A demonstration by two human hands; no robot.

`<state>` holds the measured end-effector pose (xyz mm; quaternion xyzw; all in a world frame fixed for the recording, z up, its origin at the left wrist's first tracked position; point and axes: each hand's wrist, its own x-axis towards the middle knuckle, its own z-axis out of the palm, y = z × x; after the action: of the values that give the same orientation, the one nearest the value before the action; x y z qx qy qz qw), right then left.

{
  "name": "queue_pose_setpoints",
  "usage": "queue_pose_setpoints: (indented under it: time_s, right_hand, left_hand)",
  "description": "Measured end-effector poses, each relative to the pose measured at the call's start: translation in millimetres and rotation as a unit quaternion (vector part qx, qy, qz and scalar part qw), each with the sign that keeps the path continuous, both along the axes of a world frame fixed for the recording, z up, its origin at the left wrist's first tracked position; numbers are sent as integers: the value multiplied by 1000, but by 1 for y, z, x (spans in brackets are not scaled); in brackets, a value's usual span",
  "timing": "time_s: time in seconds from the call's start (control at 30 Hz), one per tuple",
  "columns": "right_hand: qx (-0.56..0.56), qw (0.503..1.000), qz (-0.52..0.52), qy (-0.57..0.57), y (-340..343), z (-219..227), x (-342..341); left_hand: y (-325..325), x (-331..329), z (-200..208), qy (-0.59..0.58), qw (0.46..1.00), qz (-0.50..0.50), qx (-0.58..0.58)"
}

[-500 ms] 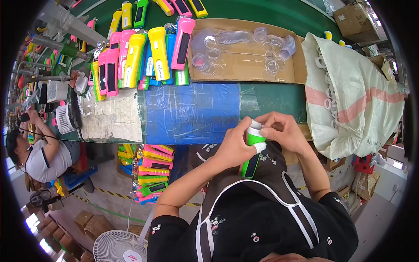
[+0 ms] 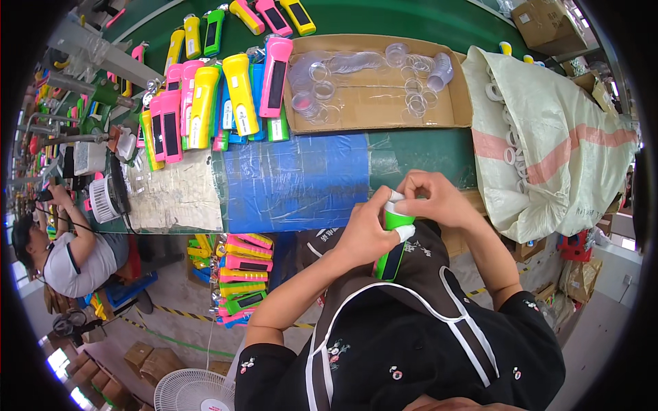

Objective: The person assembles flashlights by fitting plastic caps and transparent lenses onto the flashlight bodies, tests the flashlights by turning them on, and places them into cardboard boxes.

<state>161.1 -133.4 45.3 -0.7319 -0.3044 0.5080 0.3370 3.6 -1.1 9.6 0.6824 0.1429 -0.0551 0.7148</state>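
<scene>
My left hand (image 2: 370, 233) is wrapped round a green flashlight (image 2: 391, 260) with a dark panel on its side. The flashlight stands nearly upright in front of my apron, with its head end up. A white ring (image 2: 395, 205) sits at the top of that head. My right hand (image 2: 435, 201) is closed over this end, its thumb and fingers pinched at the ring. Whether it holds anything smaller there is hidden by the fingers. White coverings show on some fingertips of my left hand.
A cardboard tray (image 2: 370, 103) holds clear plastic discs. White rings lie inside the woven sack (image 2: 541, 151) at right. Colourful flashlights (image 2: 205, 103) pile up at left, more in a stack (image 2: 243, 274) below the table. A co-worker (image 2: 75, 253) sits at far left near a fan (image 2: 192, 390).
My right hand's fingers have curled in closer over the flashlight's top. The left hand keeps its grip. The whole view has shifted slightly.
</scene>
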Motion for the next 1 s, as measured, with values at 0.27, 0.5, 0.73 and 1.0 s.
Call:
queue_pose_setpoints:
  time_s: [0.27,0.5,0.73,1.0]
  right_hand:
    - [99,985,-51,133,-3,-1,-1]
    - [69,976,-95,183,-4,3,4]
    - [102,982,-80,136,-6,2,1]
    - [200,964,-171,27,-8,16,-21]
  left_hand:
    - [-3,2,3,-6,1000,12,-2]
    - [-9,2,-4,-2,1000,14,14]
    - [-9,7,0,20,1000,1,-3]
    - [-18,12,8,-78,961,169,-204]
